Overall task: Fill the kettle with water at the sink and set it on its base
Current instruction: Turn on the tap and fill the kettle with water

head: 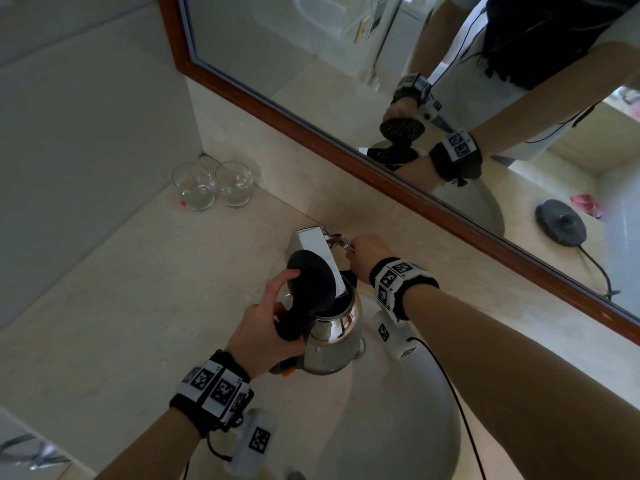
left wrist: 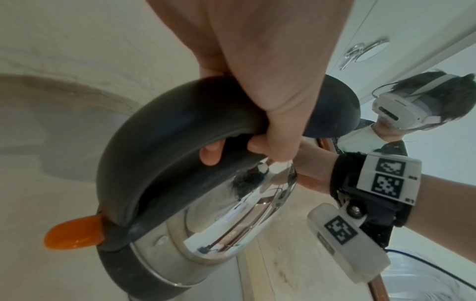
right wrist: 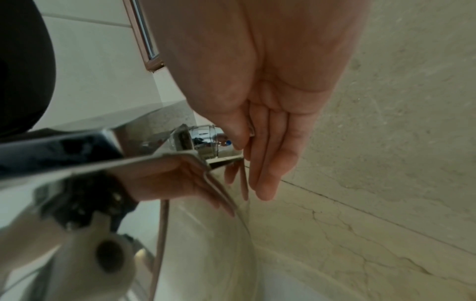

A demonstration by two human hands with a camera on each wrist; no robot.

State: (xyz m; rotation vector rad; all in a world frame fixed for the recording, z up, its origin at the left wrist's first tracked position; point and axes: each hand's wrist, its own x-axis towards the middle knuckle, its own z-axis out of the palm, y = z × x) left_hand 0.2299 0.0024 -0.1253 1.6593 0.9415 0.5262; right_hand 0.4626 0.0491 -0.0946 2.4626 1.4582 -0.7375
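A steel kettle (head: 332, 337) with a black handle hangs over the sink basin (head: 398, 427). Its black lid (head: 311, 282) stands open under the chrome faucet spout (head: 313, 244). My left hand (head: 273, 323) grips the handle; in the left wrist view the fingers wrap the handle (left wrist: 165, 142) above the orange switch (left wrist: 74, 234). My right hand (head: 367, 254) is at the faucet lever (head: 341, 241). In the right wrist view, the thumb (right wrist: 237, 138) pinches the lever's end against straight fingers. No water stream shows. The black kettle base (head: 561, 221) appears only as a mirror reflection.
Two empty glasses (head: 195, 187) stand in the counter's back left corner. A wood-framed mirror (head: 311, 133) runs along the wall behind the faucet. Beige stone counter (head: 138, 289) surrounds the basin. A cable (head: 450, 393) trails from my right wrist camera over the basin.
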